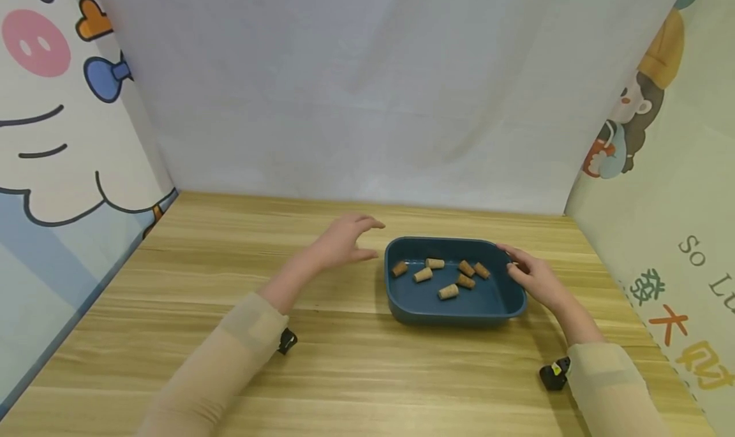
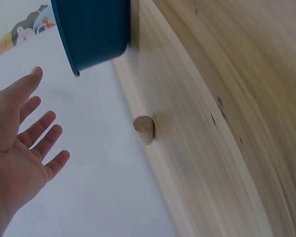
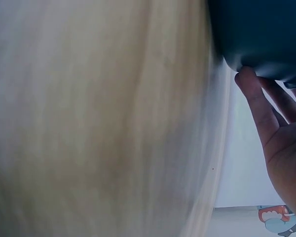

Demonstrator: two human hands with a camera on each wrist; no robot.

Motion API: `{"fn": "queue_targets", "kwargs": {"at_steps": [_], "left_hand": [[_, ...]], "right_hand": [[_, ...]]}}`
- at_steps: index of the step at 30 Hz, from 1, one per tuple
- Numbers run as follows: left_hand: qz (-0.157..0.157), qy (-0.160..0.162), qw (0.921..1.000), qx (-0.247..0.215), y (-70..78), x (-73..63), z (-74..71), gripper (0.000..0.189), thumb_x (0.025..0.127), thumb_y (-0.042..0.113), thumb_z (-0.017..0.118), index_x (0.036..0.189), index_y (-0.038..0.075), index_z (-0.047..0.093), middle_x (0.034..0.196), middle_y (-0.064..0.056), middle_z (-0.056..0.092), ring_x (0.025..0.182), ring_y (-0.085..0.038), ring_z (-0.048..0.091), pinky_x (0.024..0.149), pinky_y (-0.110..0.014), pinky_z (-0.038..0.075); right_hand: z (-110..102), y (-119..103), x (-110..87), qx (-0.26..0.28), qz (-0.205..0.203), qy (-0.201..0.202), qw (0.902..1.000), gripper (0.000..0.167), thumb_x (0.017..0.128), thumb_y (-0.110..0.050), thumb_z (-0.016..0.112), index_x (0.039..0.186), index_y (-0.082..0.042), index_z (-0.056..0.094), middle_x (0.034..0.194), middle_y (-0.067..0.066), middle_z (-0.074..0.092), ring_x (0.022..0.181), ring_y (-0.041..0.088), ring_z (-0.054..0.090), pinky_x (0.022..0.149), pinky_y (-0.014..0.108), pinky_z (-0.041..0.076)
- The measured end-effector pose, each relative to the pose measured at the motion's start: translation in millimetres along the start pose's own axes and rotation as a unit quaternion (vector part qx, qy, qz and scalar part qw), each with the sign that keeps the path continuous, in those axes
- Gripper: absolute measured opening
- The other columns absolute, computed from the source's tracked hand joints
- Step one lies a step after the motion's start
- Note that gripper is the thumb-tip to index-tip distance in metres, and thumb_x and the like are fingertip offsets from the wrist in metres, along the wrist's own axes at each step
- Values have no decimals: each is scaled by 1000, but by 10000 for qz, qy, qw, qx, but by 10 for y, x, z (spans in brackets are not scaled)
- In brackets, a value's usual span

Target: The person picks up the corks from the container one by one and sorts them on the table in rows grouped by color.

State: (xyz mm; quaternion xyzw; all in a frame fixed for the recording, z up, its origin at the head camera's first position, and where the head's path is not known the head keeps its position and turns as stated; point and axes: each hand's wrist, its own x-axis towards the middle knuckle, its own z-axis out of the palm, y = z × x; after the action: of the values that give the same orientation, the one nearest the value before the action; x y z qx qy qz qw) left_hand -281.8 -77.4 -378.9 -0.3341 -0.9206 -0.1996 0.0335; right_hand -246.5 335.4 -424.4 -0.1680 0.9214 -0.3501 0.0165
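Note:
A blue plastic tub [image 1: 459, 316] stands on the table with several corks [image 1: 448, 291] lying scattered on its floor. To the left of the tub, my left hand [image 1: 347, 240] hovers over the table, thumb and fingers spread apart and holding nothing. In the left wrist view a cork [image 2: 144, 127] is out on the table in front of the left palm; from the head view it is hidden. My right hand [image 1: 534, 277] holds the tub's far right corner, fingers and thumb at the rim. The right thumb [image 3: 247, 76] shows against the tub's wall in the right wrist view.
The wood-grain table [image 1: 344, 373] ends at a white cloth backdrop [image 1: 344, 92]. Printed panels with cartoon figures stand at the left [image 1: 63, 194] and right [image 1: 649, 220] edges. A small black device [image 1: 554, 374] is strapped under each sleeve.

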Motion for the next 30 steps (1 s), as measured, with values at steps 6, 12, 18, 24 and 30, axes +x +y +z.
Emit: {"fn": "queue_targets", "kwargs": {"at_steps": [6,12,18,24,30], "left_hand": [[195,18,9998,6,178,23,29,58,86,38,69,136,17,50,139,-8,48,130,-27,41,109,-47,32],[427,84,9990,-124,301,75,109,58,86,36,69,136,17,49,139,-5,49,130,-25,41,108,-48,33],[625,-137,9977,-209,429,146,207,58,87,36,68,138,17,49,138,-3,51,129,-25,41,106,-46,35],[842,-363,9957,-126,509,229,362,56,87,31,69,137,17,49,136,-1,53,126,-21,45,107,-39,35],[923,-665,9934,-126,548,298,467,58,87,32,69,138,16,48,135,0,53,123,-19,47,109,-37,33]], "right_hand": [[0,-22,5,-2,30,-13,10000,48,101,-18,43,147,-11,33,143,30,36,123,47,45,88,57,46],[-2,-43,-6,-6,96,-8,10000,48,101,-19,43,147,-11,33,143,31,35,123,47,44,88,58,46],[0,-42,-4,-30,103,-12,9999,48,101,-20,44,147,-10,34,142,32,36,123,47,45,87,57,47],[1,-43,-6,-119,86,-39,9999,48,101,-20,43,147,-10,34,142,32,36,119,47,49,86,56,48],[-3,-58,-9,-110,109,-48,9999,49,101,-22,43,147,-10,33,142,33,35,121,47,46,87,57,47]]}}
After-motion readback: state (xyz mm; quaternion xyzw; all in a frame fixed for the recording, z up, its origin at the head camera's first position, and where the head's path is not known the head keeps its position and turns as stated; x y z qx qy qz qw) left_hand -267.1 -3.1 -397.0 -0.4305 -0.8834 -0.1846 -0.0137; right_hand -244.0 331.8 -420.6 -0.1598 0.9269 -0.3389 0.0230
